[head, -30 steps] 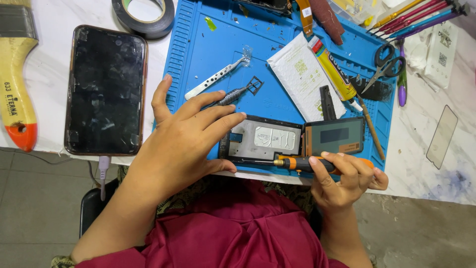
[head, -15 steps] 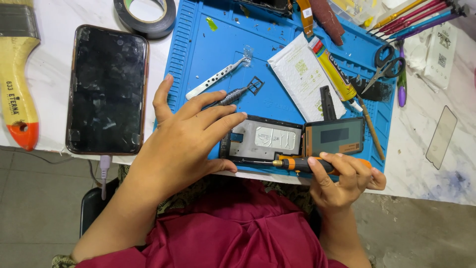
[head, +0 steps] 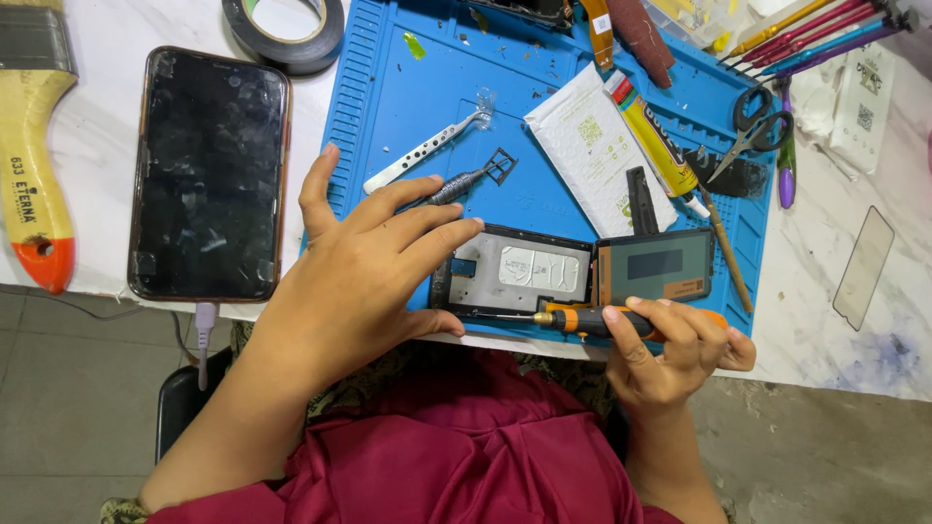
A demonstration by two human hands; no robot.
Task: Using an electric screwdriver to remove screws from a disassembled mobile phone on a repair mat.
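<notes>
Left hand: the left hand lies palm down, fingers spread and extended, on the blue work mat; its fingertips rest on the left end of the opened phone. Grip state: open, flat, pressing rather than enclosing.
Right hand: the right hand sits at the near edge of the mat, fingers curled around the orange and black screwdriver. Grip state: closed on the screwdriver handle.
Screwdriver: lies nearly horizontal, shaft pointing to the left along the near edge of the opened phone; the tip is at that edge, but exact contact cannot be told.
Opened phone: lies at the near edge of the mat, between the two hands, with its silver inner plate facing up. A dark panel with an orange frame lies just beside it on the right, touching.
Mat contents: metal tweezers and a dark metal tool with a square head lie just beyond the left fingers. A white padded pouch, a yellow tube and scissors lie farther back to the right.
Worktop: the white marbled worktop carries the mat. Left of the mat lies a dark phone, screen up, with a cable plugged into its near end. A roll of black tape lies beyond it, and a yellow-handled brush at the far left.
Right margin: a clear glass sheet lies on the worktop, apart from the mat.
</notes>
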